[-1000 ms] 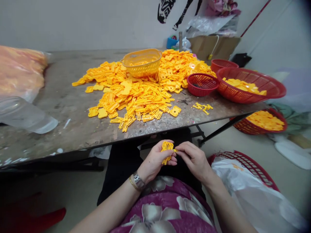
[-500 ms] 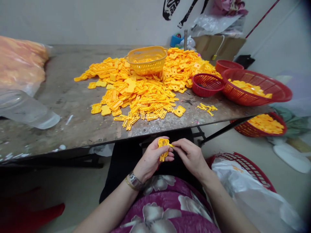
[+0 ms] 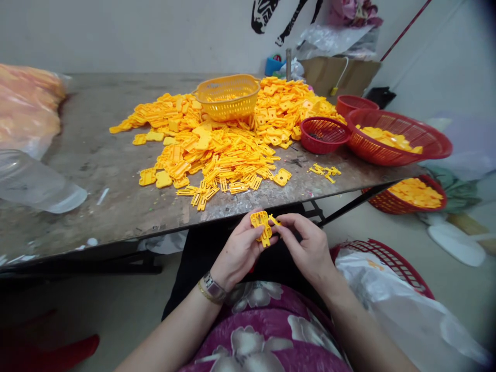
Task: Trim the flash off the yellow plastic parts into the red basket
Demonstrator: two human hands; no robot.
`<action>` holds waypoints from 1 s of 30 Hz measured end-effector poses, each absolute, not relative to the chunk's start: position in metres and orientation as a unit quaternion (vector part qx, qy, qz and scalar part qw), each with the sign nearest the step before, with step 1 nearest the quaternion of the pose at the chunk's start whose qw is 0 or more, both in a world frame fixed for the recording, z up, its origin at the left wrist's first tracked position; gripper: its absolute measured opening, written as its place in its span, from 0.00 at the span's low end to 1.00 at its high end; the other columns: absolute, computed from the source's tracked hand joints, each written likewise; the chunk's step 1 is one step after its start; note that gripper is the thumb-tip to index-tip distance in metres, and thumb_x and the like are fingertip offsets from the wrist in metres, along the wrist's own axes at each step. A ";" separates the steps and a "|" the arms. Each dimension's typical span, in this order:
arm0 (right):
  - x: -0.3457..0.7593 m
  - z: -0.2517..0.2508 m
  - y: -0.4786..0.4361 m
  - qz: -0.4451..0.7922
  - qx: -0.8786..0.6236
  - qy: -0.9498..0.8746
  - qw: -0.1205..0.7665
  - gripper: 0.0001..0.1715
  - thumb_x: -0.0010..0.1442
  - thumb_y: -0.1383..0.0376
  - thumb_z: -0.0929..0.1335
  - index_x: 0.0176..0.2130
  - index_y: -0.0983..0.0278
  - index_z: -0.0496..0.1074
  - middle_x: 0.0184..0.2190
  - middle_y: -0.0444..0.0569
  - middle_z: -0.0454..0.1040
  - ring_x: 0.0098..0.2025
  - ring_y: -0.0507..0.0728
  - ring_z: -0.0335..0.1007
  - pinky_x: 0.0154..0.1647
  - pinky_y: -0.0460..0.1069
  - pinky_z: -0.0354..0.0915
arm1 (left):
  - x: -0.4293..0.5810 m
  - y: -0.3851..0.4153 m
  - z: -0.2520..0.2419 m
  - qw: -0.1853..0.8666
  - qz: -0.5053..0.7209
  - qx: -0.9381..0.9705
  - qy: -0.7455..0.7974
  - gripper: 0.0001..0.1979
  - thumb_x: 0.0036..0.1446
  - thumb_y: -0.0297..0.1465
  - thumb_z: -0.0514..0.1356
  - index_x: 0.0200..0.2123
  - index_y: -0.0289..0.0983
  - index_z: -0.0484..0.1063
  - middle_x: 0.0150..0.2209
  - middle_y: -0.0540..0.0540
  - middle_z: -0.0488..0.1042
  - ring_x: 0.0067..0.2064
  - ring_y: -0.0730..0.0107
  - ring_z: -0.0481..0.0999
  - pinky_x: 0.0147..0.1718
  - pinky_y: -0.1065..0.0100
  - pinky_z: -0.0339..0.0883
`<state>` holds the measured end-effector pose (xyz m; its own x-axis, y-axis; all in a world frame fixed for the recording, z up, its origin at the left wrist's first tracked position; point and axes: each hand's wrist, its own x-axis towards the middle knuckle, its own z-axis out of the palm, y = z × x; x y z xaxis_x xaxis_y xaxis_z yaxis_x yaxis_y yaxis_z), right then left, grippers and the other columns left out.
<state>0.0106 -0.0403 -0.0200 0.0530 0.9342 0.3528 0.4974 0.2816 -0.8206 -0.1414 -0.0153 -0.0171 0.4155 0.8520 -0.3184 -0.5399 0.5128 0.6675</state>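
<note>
My left hand (image 3: 238,250) is closed round a small yellow plastic part (image 3: 261,225), held just below the table's front edge over my lap. My right hand (image 3: 306,247) pinches a thin yellow strip (image 3: 275,221) that sticks out of that part's right side. A big heap of the same yellow plastic parts (image 3: 220,144) covers the middle of the worn table (image 3: 101,170). A yellow basket (image 3: 228,96) sits on top of the heap.
Red baskets stand at the table's right: a small one (image 3: 323,134) and a large one with yellow parts (image 3: 399,138). Another red basket of parts (image 3: 411,194) is on the floor. A red basket lined with a plastic bag (image 3: 391,289) is at my right. Clear bags (image 3: 31,144) lie on the left.
Both hands have risen slightly toward the table edge with the yellow part; the grip looks the same. The view has shifted a little.
</note>
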 end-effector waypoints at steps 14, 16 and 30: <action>-0.012 -0.012 -0.015 0.176 -0.494 -0.699 0.486 0.08 0.61 0.71 0.65 0.39 0.61 0.70 0.36 0.48 0.75 0.41 0.54 0.72 0.42 0.49 0.69 | -0.150 0.000 -0.008 0.792 0.480 0.234 0.295 0.19 0.58 0.22 0.55 0.53 0.37 0.65 0.45 0.44 0.74 0.45 0.69 0.74 0.44 0.69 0.66; -0.015 -0.013 -0.010 0.173 -0.494 -0.702 0.483 0.08 0.61 0.71 0.65 0.40 0.60 0.70 0.37 0.48 0.75 0.41 0.55 0.72 0.42 0.51 0.69 | -0.151 0.003 -0.008 0.793 0.484 0.224 0.294 0.20 0.57 0.23 0.56 0.54 0.38 0.65 0.46 0.44 0.74 0.47 0.68 0.74 0.46 0.68 0.66; -0.025 -0.021 0.007 0.170 -0.497 -0.714 0.463 0.07 0.61 0.71 0.65 0.40 0.61 0.70 0.37 0.50 0.75 0.44 0.55 0.72 0.44 0.51 0.68 | -0.154 0.016 -0.013 0.785 0.497 0.213 0.302 0.23 0.59 0.24 0.54 0.58 0.40 0.63 0.50 0.44 0.73 0.51 0.65 0.72 0.46 0.68 0.66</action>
